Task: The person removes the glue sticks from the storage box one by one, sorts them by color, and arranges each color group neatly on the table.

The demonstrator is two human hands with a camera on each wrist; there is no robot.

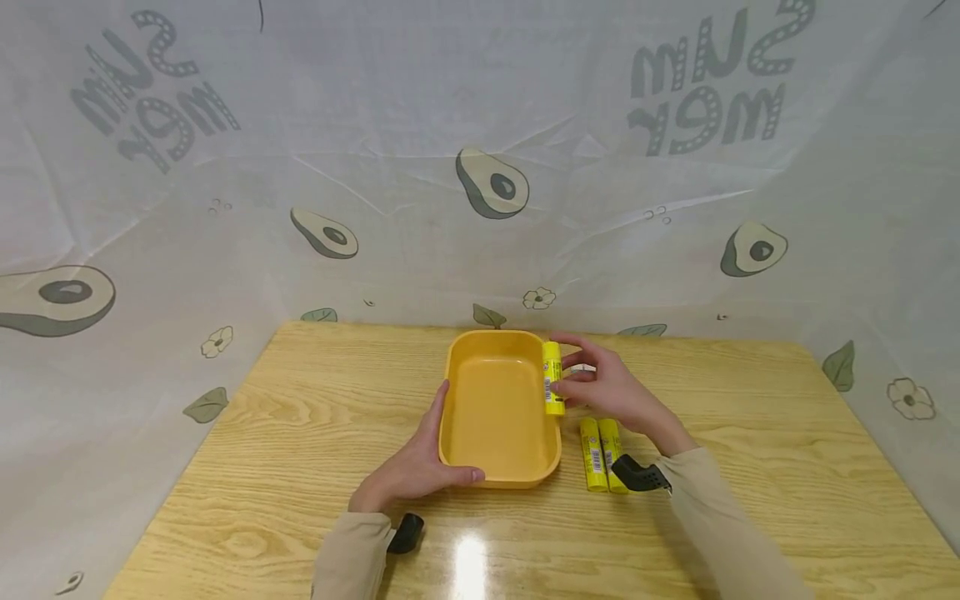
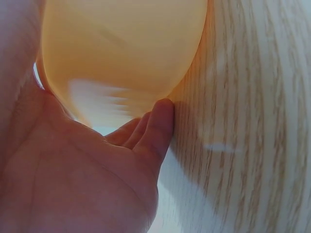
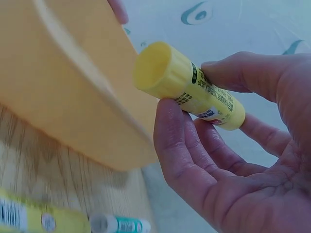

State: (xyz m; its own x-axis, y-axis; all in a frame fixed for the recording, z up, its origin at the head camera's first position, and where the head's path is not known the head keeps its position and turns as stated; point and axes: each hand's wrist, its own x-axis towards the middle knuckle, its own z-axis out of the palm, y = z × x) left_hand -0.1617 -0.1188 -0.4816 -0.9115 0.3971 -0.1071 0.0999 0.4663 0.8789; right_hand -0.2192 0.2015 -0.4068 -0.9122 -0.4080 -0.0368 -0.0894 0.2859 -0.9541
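In the head view an orange-yellow plastic tray lies on the table. My left hand holds its near left corner, thumb at the near rim and fingers along the left wall. In the left wrist view those fingers touch the tray's outer side. My right hand pinches a yellow glue stick between thumb and fingers, at the tray's right rim. Two more yellow glue sticks lie side by side right of the tray, below the right hand.
A small white and teal tube lies near a yellow glue stick in the right wrist view. Wood-grain tabletop surrounds the tray. A pale curtain printed with avocados hangs behind and beside the table.
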